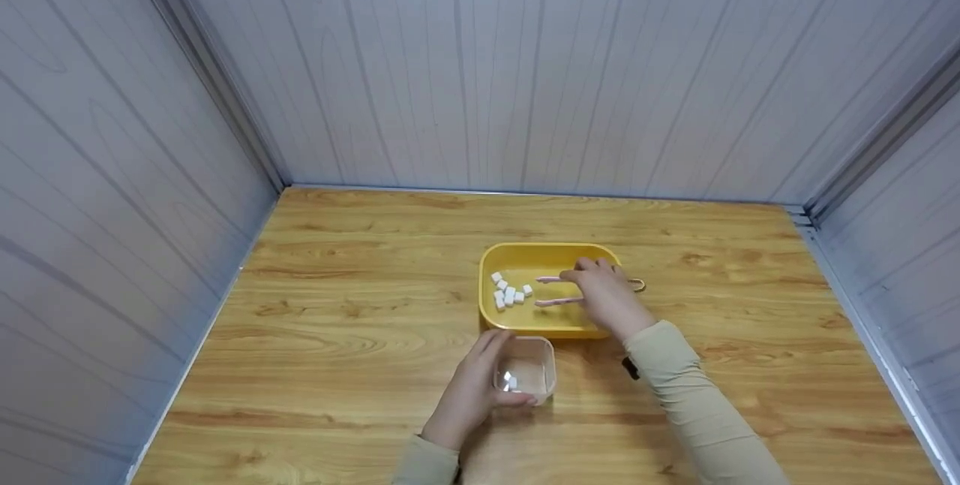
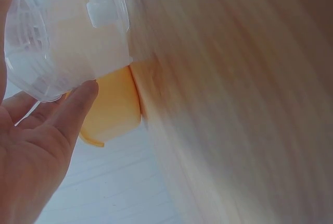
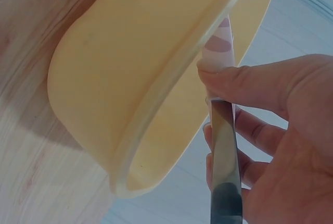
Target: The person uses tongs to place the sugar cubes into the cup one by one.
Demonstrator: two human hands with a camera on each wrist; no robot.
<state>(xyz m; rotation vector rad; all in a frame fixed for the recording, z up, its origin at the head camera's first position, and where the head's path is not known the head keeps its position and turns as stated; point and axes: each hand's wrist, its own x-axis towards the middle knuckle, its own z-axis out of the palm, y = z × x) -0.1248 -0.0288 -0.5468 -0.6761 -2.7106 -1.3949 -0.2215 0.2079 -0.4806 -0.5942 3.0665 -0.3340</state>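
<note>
My left hand holds a small clear plastic container on the table, thumb on its near side and fingers at its left and far side. A white piece or two lies inside it, partly lost in glare. Over the yellow basin, my right hand pinches tongs with a metal handle and pinkish tips. The tong tips stand apart inside the basin and point left, with nothing between them. Several white cubes lie at the basin's left end, just beyond the tips.
The wood-grain table extends around both vessels. A pale panelled wall rises behind it, with further panels at left and right. The container stands close to the basin's near side.
</note>
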